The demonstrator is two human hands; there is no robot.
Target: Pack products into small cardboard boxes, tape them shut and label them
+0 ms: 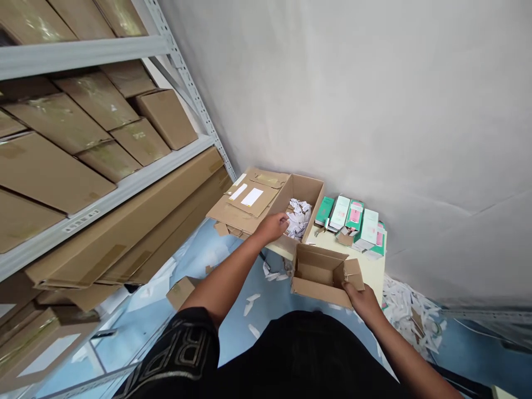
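My left hand point(274, 225) reaches into a large open cardboard box point(266, 202), its fingers curled at a heap of white paper scraps point(298, 217) inside; what they grip, if anything, is unclear. My right hand point(361, 296) grips the near corner of a small empty open cardboard box point(322, 274) that rests on a low pale table point(372, 269). Beyond it lies a row of green, white and pink product cartons point(353, 220).
Grey metal shelving point(103, 197) stacked with brown cartons fills the left side. More flat cartons lean below it. White paper scraps point(405, 313) litter the blue floor beside the table. A grey wall stands close behind.
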